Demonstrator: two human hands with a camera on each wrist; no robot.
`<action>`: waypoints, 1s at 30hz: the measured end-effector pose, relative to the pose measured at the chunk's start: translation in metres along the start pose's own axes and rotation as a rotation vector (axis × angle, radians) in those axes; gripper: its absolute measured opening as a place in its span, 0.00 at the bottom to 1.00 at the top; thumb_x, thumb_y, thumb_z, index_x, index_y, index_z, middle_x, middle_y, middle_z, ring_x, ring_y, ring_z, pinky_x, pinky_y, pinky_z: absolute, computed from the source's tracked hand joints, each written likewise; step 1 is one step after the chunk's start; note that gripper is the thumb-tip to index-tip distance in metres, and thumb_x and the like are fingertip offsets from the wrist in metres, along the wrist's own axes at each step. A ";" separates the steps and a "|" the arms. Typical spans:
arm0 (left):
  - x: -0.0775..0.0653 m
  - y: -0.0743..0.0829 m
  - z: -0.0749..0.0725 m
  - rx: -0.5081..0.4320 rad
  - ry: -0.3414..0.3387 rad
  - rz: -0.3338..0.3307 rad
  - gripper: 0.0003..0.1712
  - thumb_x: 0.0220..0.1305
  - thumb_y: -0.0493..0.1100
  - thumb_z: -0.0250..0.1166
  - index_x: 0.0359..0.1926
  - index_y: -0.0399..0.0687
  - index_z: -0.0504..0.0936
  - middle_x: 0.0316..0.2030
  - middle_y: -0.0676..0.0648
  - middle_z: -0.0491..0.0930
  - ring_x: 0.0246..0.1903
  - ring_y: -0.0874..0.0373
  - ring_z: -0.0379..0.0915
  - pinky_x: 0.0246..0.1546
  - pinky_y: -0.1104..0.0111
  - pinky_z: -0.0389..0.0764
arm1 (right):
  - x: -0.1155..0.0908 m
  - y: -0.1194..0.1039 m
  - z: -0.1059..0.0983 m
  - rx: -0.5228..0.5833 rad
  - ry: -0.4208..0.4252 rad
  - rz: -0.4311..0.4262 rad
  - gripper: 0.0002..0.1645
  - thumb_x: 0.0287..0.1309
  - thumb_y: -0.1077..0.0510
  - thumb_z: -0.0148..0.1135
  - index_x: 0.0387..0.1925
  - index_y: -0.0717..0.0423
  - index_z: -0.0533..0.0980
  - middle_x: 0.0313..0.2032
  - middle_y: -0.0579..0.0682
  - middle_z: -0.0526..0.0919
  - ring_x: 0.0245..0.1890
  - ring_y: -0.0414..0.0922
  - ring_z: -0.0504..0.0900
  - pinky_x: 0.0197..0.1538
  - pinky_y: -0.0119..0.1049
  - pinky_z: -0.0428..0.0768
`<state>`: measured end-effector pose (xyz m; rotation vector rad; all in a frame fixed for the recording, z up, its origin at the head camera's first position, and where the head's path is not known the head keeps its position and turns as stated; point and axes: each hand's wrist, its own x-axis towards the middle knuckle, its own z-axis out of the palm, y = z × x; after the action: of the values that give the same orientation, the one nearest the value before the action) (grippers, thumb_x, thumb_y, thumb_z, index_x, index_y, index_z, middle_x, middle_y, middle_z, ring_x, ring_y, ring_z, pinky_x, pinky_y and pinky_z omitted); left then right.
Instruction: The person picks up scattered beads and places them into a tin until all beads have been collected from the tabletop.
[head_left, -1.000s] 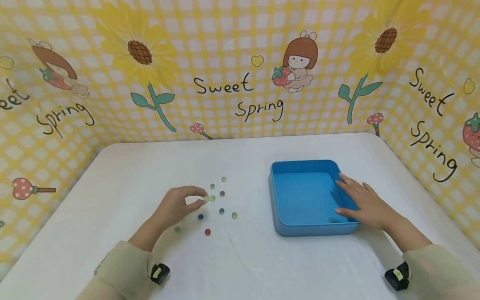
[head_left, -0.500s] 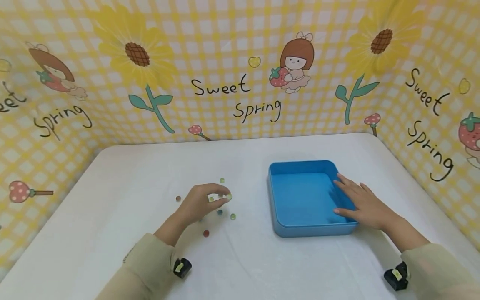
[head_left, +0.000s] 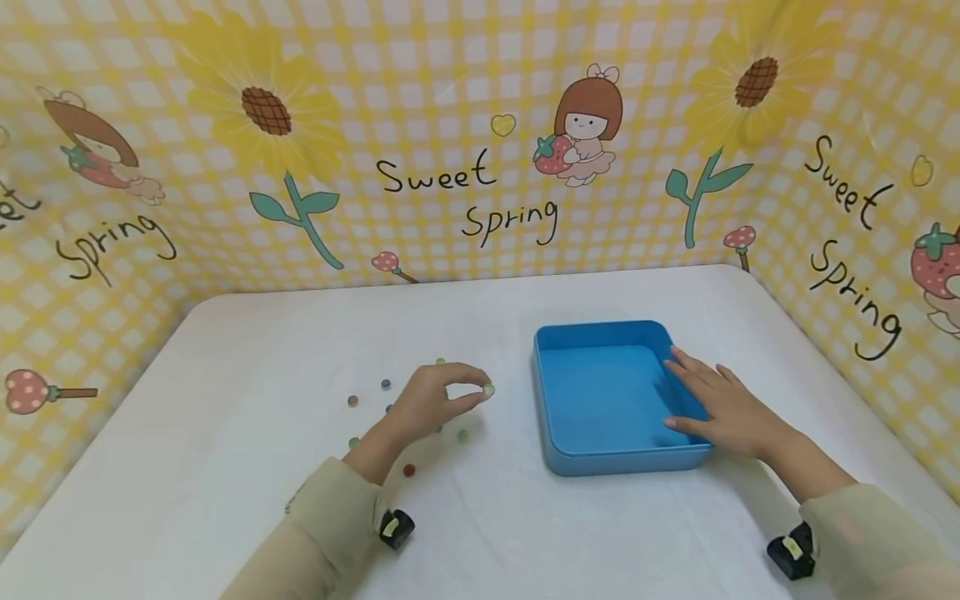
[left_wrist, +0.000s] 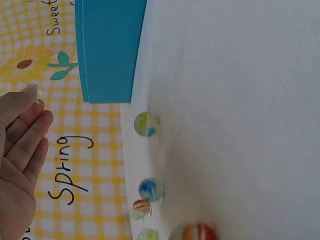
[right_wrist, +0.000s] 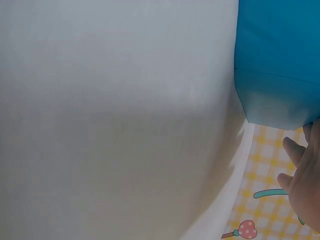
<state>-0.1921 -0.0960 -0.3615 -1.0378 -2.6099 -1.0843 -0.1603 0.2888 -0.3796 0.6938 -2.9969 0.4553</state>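
My left hand pinches a pale green glass marble between thumb and index finger, raised over the table just left of the blue box. In the left wrist view the held marble shows partly behind the thumb, with the other fingers loosely bent. My right hand rests at the box's right wall, fingers spread and fairly straight over the rim. Loose marbles lie under and around the left forearm: a red one, a green one, a blue one and several others, some partly hidden by the hand.
The shallow square box has its bare floor showing. A white cloth covers the table. Yellow checked fabric with printed flowers and figures stands around the back and sides.
My left hand has carried the pinched marble rightward from among the other marbles toward the box. Marbles it covered on the left now show. The right hand stays at the box wall.
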 end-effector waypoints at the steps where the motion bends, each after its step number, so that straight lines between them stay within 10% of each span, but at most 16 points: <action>1: 0.002 0.001 0.001 0.000 -0.003 0.000 0.09 0.51 0.38 0.63 0.37 0.46 0.80 0.36 0.52 0.79 0.41 0.62 0.72 0.40 0.64 0.74 | 0.000 0.000 0.000 -0.002 0.000 0.001 0.47 0.49 0.39 0.54 0.62 0.62 0.52 0.63 0.59 0.47 0.61 0.59 0.48 0.58 0.58 0.41; 19: 0.024 0.018 0.023 -0.025 -0.040 -0.038 0.10 0.52 0.39 0.62 0.39 0.48 0.80 0.38 0.54 0.78 0.42 0.65 0.71 0.44 0.75 0.70 | 0.001 -0.004 -0.001 -0.011 -0.005 0.012 0.47 0.49 0.38 0.54 0.61 0.63 0.52 0.63 0.59 0.47 0.61 0.58 0.47 0.58 0.58 0.42; 30: 0.038 0.030 0.040 -0.113 -0.071 0.072 0.10 0.53 0.38 0.62 0.39 0.43 0.79 0.37 0.51 0.79 0.41 0.62 0.72 0.42 0.69 0.73 | 0.002 -0.004 -0.001 -0.017 0.001 0.012 0.47 0.49 0.38 0.54 0.61 0.63 0.53 0.63 0.60 0.48 0.60 0.59 0.48 0.57 0.59 0.41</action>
<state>-0.1961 -0.0327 -0.3598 -1.2052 -2.5690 -1.2114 -0.1607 0.2847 -0.3775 0.6743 -3.0019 0.4303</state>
